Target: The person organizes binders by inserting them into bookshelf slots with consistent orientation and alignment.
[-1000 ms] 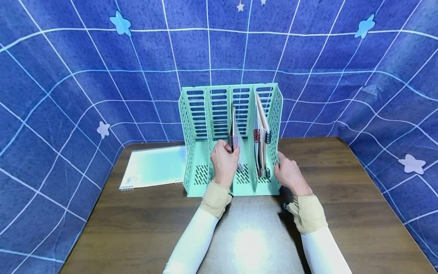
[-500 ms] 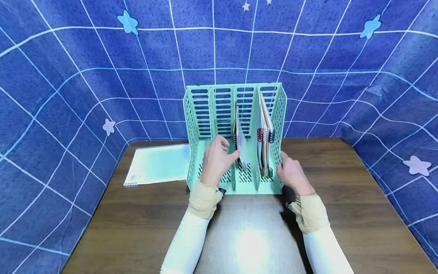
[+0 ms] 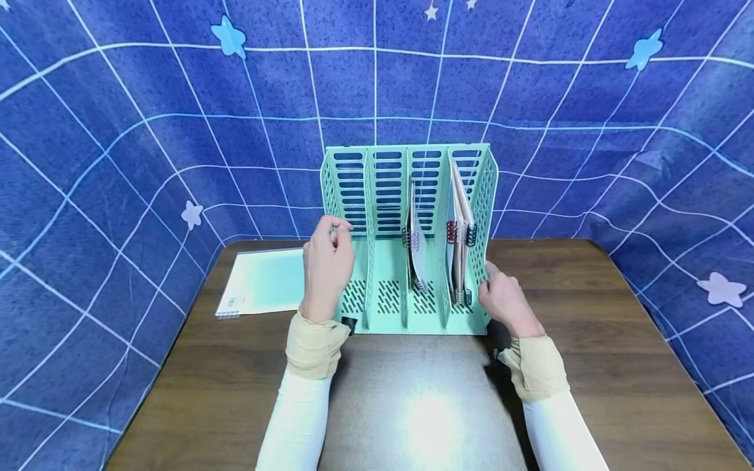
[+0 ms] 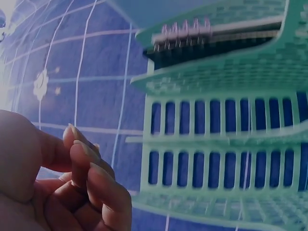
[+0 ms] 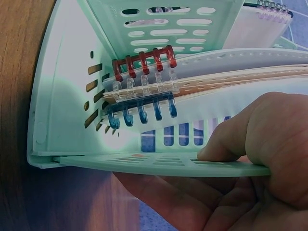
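A mint-green file rack (image 3: 385, 265) with several upright compartments stands on the table. My right hand (image 3: 508, 302) grips its right side wall; in the right wrist view the thumb (image 5: 224, 137) lies inside the wall (image 5: 168, 164) and the fingers beneath. Spiral notebooks (image 3: 459, 239) with red, clear and dark blue coils fill part of the rightmost compartment. One compartment to their left holds thinner notebooks (image 3: 416, 245) with black and lilac coils, leaning against the divider. My left hand (image 3: 328, 268) hovers before the rack's left side, fingers loosely bent, holding nothing.
A pale green-blue spiral notebook (image 3: 265, 281) lies flat on the wooden table (image 3: 224, 379), left of the rack and partly behind my left hand. A blue curtain (image 3: 377, 85) with white lines and stars hangs behind and on both sides.
My left hand has let go of the notebook in the third compartment and moved left, away from it. The right hand keeps its grip on the rack's side wall. The view has shifted slightly.
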Demonstrator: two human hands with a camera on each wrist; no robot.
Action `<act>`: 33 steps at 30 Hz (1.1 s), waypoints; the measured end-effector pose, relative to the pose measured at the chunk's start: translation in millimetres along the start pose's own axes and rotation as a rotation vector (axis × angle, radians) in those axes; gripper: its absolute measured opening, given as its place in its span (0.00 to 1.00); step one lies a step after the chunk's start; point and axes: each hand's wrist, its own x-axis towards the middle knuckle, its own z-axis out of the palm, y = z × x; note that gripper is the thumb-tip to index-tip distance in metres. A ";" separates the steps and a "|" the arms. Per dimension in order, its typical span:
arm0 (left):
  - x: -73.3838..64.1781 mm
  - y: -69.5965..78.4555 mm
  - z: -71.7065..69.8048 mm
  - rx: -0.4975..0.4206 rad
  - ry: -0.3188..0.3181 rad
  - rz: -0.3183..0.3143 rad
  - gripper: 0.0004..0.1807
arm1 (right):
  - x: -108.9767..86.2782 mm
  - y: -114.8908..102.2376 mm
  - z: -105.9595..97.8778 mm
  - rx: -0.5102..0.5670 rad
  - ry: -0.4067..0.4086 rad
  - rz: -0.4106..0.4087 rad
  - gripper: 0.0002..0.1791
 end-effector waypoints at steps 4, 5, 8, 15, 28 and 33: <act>4.3 -11.6 -15.6 0.038 0.029 -0.006 0.14 | 0.2 -0.2 -0.5 0.004 0.003 -0.001 0.29; 5.4 -15.3 -18.6 0.056 0.028 -0.004 0.14 | 0.3 0.0 -0.7 0.004 0.004 -0.001 0.29; 8.1 -27.5 -26.5 0.110 0.010 0.004 0.14 | 0.7 0.4 -1.1 0.001 0.014 -0.008 0.29; 6.1 -55.9 -42.4 0.229 -0.057 -0.002 0.13 | -0.6 0.5 -0.3 -0.005 0.016 -0.015 0.29; 11.4 -120.5 -56.7 0.403 -0.450 -0.088 0.19 | 1.2 1.2 -0.8 -0.004 0.003 0.000 0.31; 6.6 -141.2 -54.6 0.471 -0.665 -0.082 0.28 | 1.2 1.5 0.6 -0.002 0.008 -0.004 0.31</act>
